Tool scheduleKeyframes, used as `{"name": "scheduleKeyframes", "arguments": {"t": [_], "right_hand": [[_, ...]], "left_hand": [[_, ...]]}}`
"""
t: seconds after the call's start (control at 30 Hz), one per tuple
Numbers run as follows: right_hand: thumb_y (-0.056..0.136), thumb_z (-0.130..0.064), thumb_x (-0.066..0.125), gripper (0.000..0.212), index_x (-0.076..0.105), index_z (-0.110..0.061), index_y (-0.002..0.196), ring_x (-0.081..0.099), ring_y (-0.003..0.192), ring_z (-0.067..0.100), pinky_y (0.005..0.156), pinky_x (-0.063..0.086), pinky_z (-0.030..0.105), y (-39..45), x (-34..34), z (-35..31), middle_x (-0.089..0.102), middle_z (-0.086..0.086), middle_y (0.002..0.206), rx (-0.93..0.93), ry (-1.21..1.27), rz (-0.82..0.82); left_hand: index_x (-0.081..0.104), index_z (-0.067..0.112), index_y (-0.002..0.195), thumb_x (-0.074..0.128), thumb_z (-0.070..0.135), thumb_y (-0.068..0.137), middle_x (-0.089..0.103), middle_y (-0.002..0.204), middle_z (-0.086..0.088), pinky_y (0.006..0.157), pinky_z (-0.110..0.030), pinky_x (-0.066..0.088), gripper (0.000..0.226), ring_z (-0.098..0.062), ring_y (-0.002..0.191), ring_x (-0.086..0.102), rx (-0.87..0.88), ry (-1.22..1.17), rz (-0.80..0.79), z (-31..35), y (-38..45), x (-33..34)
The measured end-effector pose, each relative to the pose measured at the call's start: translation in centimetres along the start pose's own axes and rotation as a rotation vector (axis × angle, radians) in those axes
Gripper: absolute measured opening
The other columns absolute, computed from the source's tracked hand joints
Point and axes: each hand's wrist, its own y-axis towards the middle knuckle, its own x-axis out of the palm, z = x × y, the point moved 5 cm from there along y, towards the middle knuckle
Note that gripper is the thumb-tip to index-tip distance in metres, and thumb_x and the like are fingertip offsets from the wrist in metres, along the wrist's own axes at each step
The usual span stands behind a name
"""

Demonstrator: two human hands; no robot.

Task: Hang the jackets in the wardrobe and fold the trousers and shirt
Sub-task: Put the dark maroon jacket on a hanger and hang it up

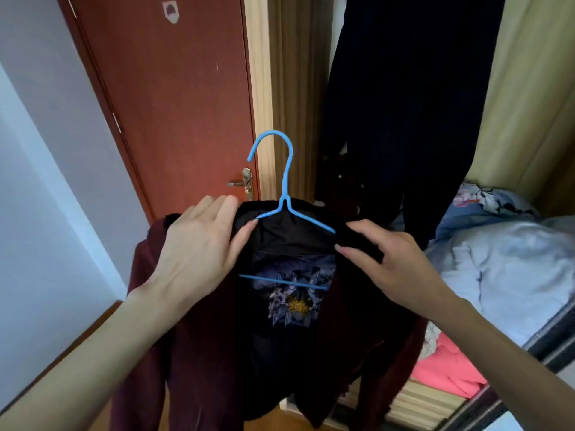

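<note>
Head: both hands [199,244] [392,265] grip maroon jacket [199,353] on blue hanger [287,181].

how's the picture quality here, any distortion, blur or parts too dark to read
Head view: wide-angle lens bows the red-brown wooden door and the arms outward. Soft daylight, no glare. The dark garment hanging in the wardrobe is near black, detail lost. The maroon jacket is dim, but the light blue wire hanger and both hands are sharp.
</note>
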Motion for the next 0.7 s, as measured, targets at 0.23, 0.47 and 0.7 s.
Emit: {"name": "scheduleKeyframes", "arguments": {"t": [0.23,0.47,0.7], "right_hand": [[0.1,-0.037,0.067,0.028,0.07,-0.029,0.127,0.074,0.087,0.008,0.07,0.059,0.034,-6.4,-2.8,-1.5,0.074,-0.02,0.108,0.166,-0.107,0.238],[0.096,-0.041,0.066,0.032,0.07,-0.028,0.125,0.059,0.065,0.004,0.056,0.055,0.032,-9.3,-1.4,-3.0,0.073,-0.008,0.088,0.199,-0.298,0.15],[0.099,-0.032,0.067,0.026,0.077,-0.019,0.119,0.054,0.07,0.005,0.058,0.045,0.024,-11.6,-4.0,-3.2,0.063,-0.011,0.081,0.108,-0.444,0.253]], "left_hand": [[0.042,0.015,0.102,0.063,0.016,0.1,0.054,0.086,-0.007,0.061,-0.039,0.037,0.021,-0.035,0.075,0.052,-0.123,-0.206,-0.057,2.5,-0.5,1.1],[0.029,0.024,0.096,0.065,0.005,0.086,0.038,0.058,0.01,0.047,-0.018,0.02,0.042,-0.005,0.046,0.037,-0.5,-0.427,0.059,6.4,-2.6,1.0],[0.038,0.026,0.096,0.066,0.016,0.096,0.045,0.08,0.011,0.058,-0.016,0.029,0.029,-0.009,0.064,0.044,-0.321,-0.55,-0.075,11.1,-8.3,3.4]]}}
